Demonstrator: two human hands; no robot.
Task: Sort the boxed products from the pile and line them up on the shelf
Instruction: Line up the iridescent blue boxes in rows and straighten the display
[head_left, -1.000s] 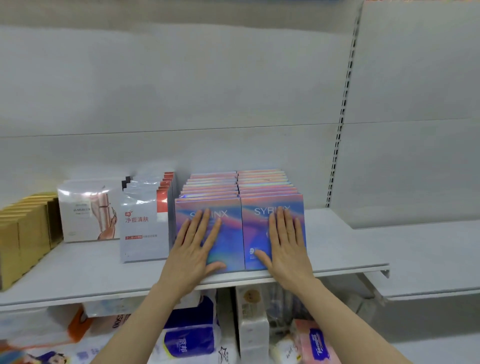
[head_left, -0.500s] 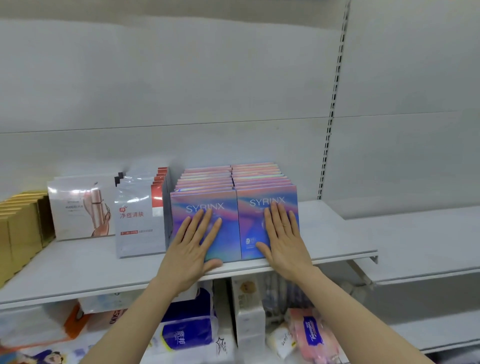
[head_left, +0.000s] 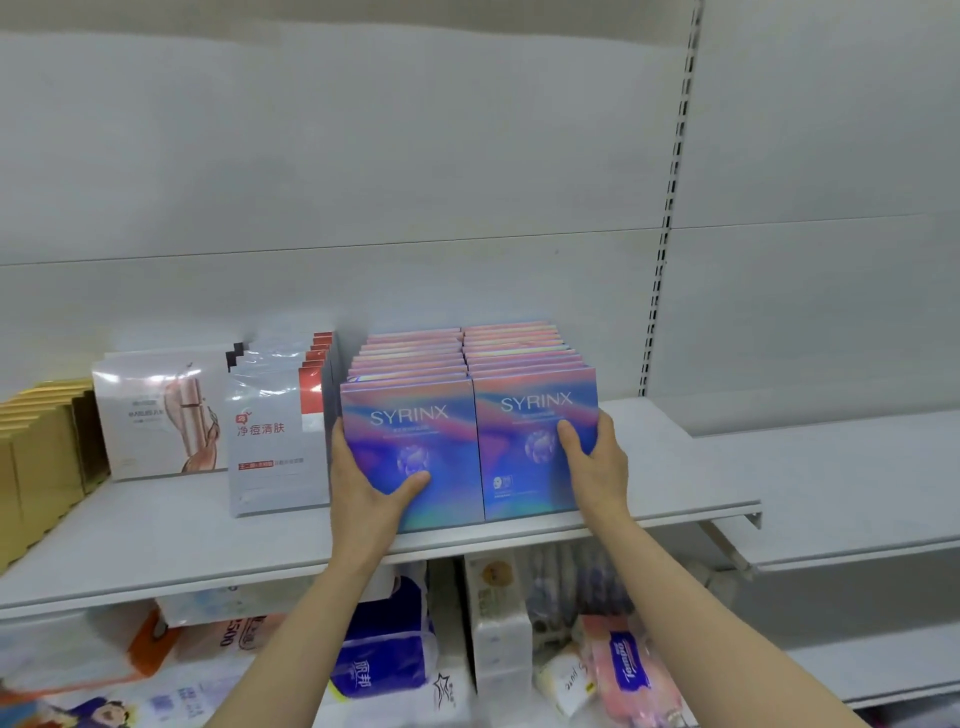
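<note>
Two rows of iridescent blue-pink SYRINX boxes stand upright on the white shelf, front to back. My left hand grips the left side of the left front box, thumb on its face and fingers behind its left edge. My right hand grips the right side of the right front box, thumb on its face and fingers round its right edge. Both rows sit close to the shelf's front edge.
Left of the SYRINX rows stand a row of white-and-red sachets, white boxes with a pink print and gold boxes. The shelf below holds tissue packs and other packets. A second shelf adjoins on the right.
Both hands lay flat on the front boxes' faces before. They have slid outward to the rows' outer sides and now grip the front boxes with thumbs in front.
</note>
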